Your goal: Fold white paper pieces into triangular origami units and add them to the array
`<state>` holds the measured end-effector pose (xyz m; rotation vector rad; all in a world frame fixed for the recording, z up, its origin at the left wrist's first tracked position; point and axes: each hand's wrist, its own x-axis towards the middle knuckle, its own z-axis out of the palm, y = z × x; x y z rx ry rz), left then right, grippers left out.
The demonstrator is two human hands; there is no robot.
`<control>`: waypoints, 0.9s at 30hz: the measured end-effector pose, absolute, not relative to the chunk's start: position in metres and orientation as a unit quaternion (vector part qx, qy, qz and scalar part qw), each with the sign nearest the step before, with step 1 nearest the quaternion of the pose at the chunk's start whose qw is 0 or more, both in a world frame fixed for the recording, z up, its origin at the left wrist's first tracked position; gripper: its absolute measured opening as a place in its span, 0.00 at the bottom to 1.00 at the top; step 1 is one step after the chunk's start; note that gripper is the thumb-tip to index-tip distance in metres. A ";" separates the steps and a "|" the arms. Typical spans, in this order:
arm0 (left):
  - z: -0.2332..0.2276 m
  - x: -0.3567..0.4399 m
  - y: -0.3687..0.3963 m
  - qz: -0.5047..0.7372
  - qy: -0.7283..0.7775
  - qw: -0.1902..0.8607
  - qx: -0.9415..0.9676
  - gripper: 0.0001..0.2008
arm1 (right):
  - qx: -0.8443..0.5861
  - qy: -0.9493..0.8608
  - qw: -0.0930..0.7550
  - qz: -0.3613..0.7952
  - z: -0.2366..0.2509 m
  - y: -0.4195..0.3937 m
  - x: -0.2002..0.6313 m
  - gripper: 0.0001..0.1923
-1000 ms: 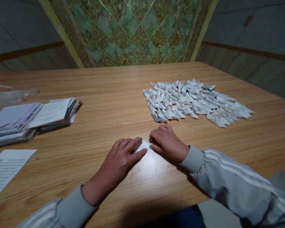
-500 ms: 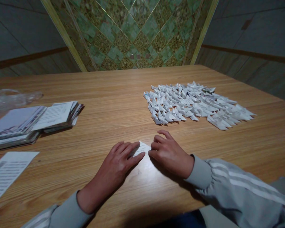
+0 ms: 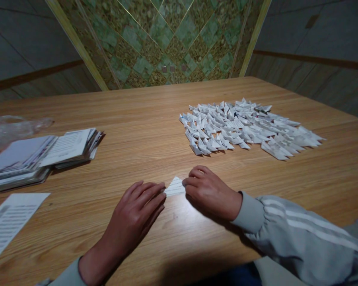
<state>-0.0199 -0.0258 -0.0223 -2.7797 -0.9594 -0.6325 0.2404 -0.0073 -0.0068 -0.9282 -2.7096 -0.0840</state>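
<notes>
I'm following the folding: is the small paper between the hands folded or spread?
Folded: the small paper shows a pointed triangular shape between the left hand and right hand. Its layers cannot be counted.

Folded paper [image 3: 176, 187] on table [image 3: 131, 111], near ctr, btwn left hand [image 3: 137, 206] and right hand [image 3: 210, 192]. Folded pcs. [image 3: 235, 127] grouped at right, farther than hands. Paper stacks [image 3: 67, 147] at left, w/ loose sheet [image 3: 14, 218] on near side, plastic [image 3: 12, 129] on far side. Wall [image 3: 173, 43] behind table.
</notes>
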 end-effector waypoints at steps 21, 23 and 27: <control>-0.016 0.013 0.006 -0.254 -0.309 0.065 -0.914 0.07 | -0.336 -0.908 0.229 -0.098 -0.021 0.007 0.228 0.09; -0.015 0.013 0.003 -0.276 -0.323 0.042 -0.904 0.08 | -0.338 -0.906 0.242 -0.078 -0.018 0.005 0.227 0.08; -0.011 0.015 -0.002 -0.325 -0.323 -0.007 -0.889 0.06 | -0.340 -0.901 0.266 -0.035 -0.012 0.000 0.225 0.12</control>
